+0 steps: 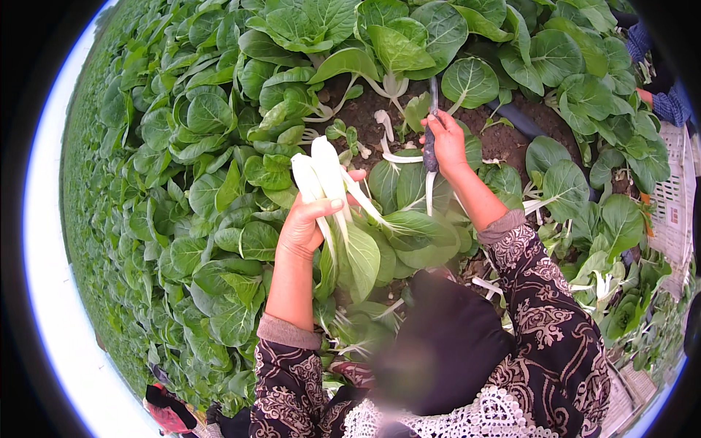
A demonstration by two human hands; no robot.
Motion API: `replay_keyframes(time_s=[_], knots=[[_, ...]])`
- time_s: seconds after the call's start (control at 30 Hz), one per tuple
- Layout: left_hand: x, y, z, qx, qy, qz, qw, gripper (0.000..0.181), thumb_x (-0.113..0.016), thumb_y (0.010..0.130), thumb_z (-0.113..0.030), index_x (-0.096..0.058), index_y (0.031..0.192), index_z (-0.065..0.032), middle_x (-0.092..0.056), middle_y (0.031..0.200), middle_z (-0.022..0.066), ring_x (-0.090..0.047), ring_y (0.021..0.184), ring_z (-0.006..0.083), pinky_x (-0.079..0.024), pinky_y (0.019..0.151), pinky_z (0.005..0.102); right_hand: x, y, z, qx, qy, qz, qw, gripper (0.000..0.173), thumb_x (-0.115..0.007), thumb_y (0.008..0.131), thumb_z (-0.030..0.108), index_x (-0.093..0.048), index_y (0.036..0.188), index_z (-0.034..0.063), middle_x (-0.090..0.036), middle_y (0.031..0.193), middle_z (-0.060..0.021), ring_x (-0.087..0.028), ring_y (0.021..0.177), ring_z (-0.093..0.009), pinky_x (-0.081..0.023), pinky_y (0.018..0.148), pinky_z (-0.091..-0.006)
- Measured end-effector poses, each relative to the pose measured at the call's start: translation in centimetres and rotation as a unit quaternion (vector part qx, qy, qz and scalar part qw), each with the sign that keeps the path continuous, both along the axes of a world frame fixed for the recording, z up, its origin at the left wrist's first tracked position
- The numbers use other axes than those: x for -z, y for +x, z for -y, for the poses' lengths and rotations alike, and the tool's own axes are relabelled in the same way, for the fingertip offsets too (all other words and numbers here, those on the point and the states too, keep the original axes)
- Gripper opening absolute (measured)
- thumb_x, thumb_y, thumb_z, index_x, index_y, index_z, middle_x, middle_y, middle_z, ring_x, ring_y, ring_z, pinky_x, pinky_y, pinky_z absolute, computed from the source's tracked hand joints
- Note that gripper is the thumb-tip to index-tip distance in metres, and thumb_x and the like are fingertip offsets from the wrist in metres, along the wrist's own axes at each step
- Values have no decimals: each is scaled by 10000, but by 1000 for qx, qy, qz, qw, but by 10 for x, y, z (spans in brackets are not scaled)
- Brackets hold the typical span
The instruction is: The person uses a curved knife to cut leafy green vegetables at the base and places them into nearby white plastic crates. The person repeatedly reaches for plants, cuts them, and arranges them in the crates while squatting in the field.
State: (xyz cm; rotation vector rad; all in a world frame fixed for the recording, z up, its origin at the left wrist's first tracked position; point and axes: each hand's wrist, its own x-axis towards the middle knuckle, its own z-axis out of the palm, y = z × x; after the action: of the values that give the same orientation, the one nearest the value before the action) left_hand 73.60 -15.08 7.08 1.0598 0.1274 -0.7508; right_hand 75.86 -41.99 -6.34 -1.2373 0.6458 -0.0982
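My left hand (304, 224) grips a head of bok choy (331, 178) by its thick white stalks. The stalk base points up and away from me, and the green leaves hang down toward my lap. In my right hand (446, 142) is a knife by its dark, worn handle (430, 150). Its narrow metal blade (434, 90) points away from me, with the tip end among the leaves. Beneath my hands, loose leaves with white stems (405, 186) lie on brown soil (361, 117).
Rooted bok choy plants (389, 49) stand ahead, and a dense field of them (202, 142) spreads left. A dark hose or pipe (520, 120) crosses the soil. White plastic crates (673, 202) stand at right. A co-worker's blue sleeve (671, 104) shows upper right; another person (170, 410) is lower left.
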Motion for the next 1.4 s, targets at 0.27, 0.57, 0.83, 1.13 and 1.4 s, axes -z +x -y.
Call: replay_keyframes(time_s=[0.27, 0.57, 0.83, 1.13, 1.4], knots=[[-3, 11, -9, 34, 45, -80, 995, 728, -735, 675, -170, -447, 1299, 72, -635, 1024, 178, -646, 793, 230, -553, 705, 346, 27, 41, 14, 4, -73, 14, 997, 356, -611, 903, 189, -594, 1192, -18, -654, 904, -82, -590, 671, -125, -500, 550, -279], [-45, 29, 57, 196, 435, 259, 840, 1028, -727, 619, -69, -201, 1502, -70, -583, 1211, 177, -580, 1098, 282, -424, 976, 344, 27, 34, -13, -87, -390, 110, 910, 388, -608, 884, 244, -598, 1205, 26, -646, 1118, -179, -619, 1021, -348, -482, 884, -382], [-2, 95, 72, 353, 639, 368, 576, 1095, -637, 645, -94, 10, 1526, -149, -674, 927, 207, -656, 856, 353, -523, 780, 425, 27, -4, -25, -177, -408, 136, 885, 348, -588, 887, 240, -604, 1188, 65, -643, 1112, -147, -628, 953, -355, -503, 834, -400], [20, 118, 49, 270, 682, 373, 568, 882, -667, 654, -113, -311, 1459, -152, -683, 976, 183, -652, 907, 356, -510, 813, 438, 57, 31, 10, -178, -397, -8, 900, 352, -569, 894, 287, -618, 1121, 23, -644, 1063, -215, -600, 1027, -379, -470, 867, -418], [28, 115, 45, 242, 684, 393, 565, 777, -649, 673, -100, -407, 1410, -139, -685, 931, 172, -657, 891, 339, -514, 805, 435, 67, 51, -18, -186, -155, -94, 966, 300, -559, 909, 267, -613, 962, -23, -635, 731, -142, -617, 622, -260, -488, 605, -382]])
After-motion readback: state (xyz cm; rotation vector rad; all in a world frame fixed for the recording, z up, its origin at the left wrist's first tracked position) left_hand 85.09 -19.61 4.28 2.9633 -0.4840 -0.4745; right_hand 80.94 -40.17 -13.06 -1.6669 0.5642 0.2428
